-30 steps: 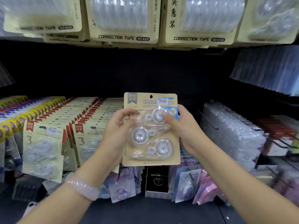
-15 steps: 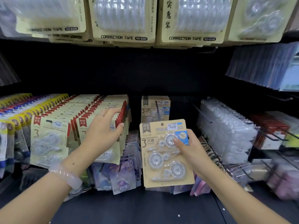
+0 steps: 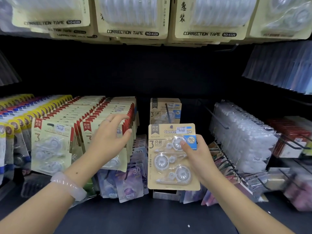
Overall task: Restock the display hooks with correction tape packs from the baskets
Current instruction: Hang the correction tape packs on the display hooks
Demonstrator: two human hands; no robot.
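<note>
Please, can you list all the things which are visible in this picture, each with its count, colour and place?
held correction tape pack: one, tan card, centre, in the right hand
hooked pack: one seen, tan, behind the held pack
red-edged packs: two full rows, cream, left of centre
yellow-topped packs: rows, far left
NO-8320 packs: several, cream, hanging on top
purple packs: several, lower centre
clear packs: one row, right
bracelet: one, pale pink, left wrist
left hand: on the red-edged packs
right hand: holds the tan pack

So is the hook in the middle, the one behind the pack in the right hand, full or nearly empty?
Nearly empty: the middle hook shows bare rod, with few packs at its back.
</note>
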